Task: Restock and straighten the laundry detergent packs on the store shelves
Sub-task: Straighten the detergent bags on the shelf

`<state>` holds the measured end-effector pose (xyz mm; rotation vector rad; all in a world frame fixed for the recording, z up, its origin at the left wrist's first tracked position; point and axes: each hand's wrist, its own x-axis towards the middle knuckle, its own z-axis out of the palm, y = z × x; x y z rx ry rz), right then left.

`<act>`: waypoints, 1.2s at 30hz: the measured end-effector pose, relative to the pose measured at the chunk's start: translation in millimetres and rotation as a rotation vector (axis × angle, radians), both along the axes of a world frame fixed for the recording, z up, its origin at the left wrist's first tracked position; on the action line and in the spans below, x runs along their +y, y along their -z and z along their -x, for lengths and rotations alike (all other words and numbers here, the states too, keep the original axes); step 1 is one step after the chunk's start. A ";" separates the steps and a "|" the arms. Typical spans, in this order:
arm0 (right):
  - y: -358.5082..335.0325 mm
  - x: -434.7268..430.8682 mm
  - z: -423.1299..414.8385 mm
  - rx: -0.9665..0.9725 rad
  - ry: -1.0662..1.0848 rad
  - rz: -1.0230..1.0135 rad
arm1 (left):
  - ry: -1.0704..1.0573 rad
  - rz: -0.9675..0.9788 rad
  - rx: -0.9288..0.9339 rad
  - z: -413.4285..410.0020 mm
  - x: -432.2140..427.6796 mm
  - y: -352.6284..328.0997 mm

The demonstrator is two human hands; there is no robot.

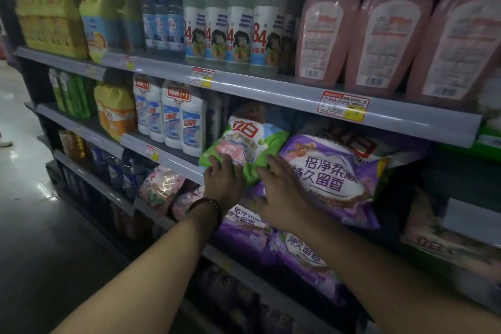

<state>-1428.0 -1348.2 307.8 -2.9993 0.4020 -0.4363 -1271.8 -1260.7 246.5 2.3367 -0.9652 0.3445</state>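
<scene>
Hands flat, fingers spread: left hand [223, 180] and right hand [282, 198] press green pack [244, 149] back beside purple pack [330, 171], apparently squaring it on the shelf [173, 161].

Dim store aisle. Dark metal shelving unit [32, 84] running from 9 o'clock toward 3 o'clock, with grey shelf edges [271, 87] carrying red-and-yellow price tags [344, 107]. Glossy pale floor [29, 160] at 8 o'clock, streaked with bright reflections of overhead light. Upper tiers lit more strongly; lower tiers toward 6 o'clock sunk in shadow. Top shelf at 12 o'clock lined with white bottles [238, 19]; pink bottles [393, 24] at 2 o'clock.
</scene>
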 end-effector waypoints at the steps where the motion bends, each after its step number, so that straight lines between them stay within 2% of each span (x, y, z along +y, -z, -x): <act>1: 0.5 -0.1 7.4 -0.063 0.016 -0.034 | 0.015 0.054 0.086 12.9 3.6 -8.1; 3: 5.8 -3.1 24.6 -0.228 0.090 -0.041 | -0.116 0.232 0.110 39.0 5.9 -17.6; 4: 8.5 -5.7 34.2 -0.317 0.151 -0.032 | -0.174 0.300 0.043 52.8 5.2 -18.6; 7: 11.7 -7.2 65.3 -0.447 0.408 -0.054 | -0.067 0.310 -0.160 84.7 -1.3 -12.0; 9: 13.6 -7.4 79.3 -0.469 0.555 -0.100 | 0.007 0.255 -0.114 100.9 -9.1 -7.8; 11: 12.5 -4.9 89.1 -0.473 0.634 -0.175 | -0.039 0.211 -0.030 111.1 -15.5 -2.9; 16: -8.1 -23.5 106.3 -0.520 0.898 -0.560 | -0.086 0.166 0.068 117.3 -20.4 -4.1; 19: -15.9 -42.5 97.9 -0.409 0.823 -0.706 | -0.093 0.111 0.127 117.9 -20.4 -8.1; 21: -17.8 -52.8 92.8 -0.371 0.750 -0.715 | -0.072 0.132 0.212 118.2 -20.3 -17.8; 25: -20.8 -59.9 101.0 -0.452 0.718 -0.821 | -0.052 0.151 0.402 113.4 -4.3 -30.1; 28: -7.8 -61.9 105.3 -0.473 0.693 -0.957 | -0.073 0.337 0.604 117.1 14.4 -24.6; 31: -17.0 -40.4 113.9 -0.556 0.652 -1.159 | -0.135 0.559 0.705 138.1 21.8 -20.4; 33: -23.7 -26.6 119.1 -0.615 0.625 -1.251 | -0.212 0.654 0.930 148.0 19.8 -15.5; 34: -25.1 -21.6 120.1 -0.636 0.636 -1.255 | -0.182 0.715 1.131 153.9 21.6 -15.3; 36: -25.2 -9.2 122.5 -0.660 0.655 -1.259 | 0.021 0.793 1.521 176.4 27.3 -19.3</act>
